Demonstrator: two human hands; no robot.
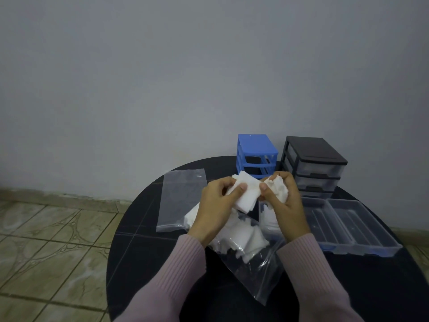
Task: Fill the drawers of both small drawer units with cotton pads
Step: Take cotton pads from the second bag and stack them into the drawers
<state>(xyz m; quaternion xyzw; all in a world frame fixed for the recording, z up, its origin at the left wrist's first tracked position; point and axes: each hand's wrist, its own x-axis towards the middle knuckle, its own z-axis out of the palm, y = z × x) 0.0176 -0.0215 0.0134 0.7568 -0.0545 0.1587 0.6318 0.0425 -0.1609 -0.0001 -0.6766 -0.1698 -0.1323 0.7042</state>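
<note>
Round dark table (144,252) carries everything; both hands work above its middle.

Beyond the grip and to its right: black drawer unit (313,166), drawers in place, fronts toward the person. Just left of it, straight beyond the grip: blue drawer unit (256,154), frame slots look open and dark, so its drawers appear to be out. Right of the grip, lower: clear drawers (348,224) lying side by side on the table, long axes running away from the person and slightly right. Nothing visible in them.

Left of the grip: flat clear bag (181,198), looks empty, long axis running away from the person. Directly under the grip: open clear bag (255,263) with loose white pads spilling from it.

Grip: left hand (216,205) pinches a stack of cotton pads (246,194), thumb on top. Right hand (283,201) is curled round the other end of the stack and a crumpled bunch of pads. Stack held above the bag, roughly flat, long axis left-right between the hands.

Step, as judged: gathering and squaring a batch; filling seems barely begun. Next move calls for carrying the stack right and laying it lengthwise in a drawer.
</note>
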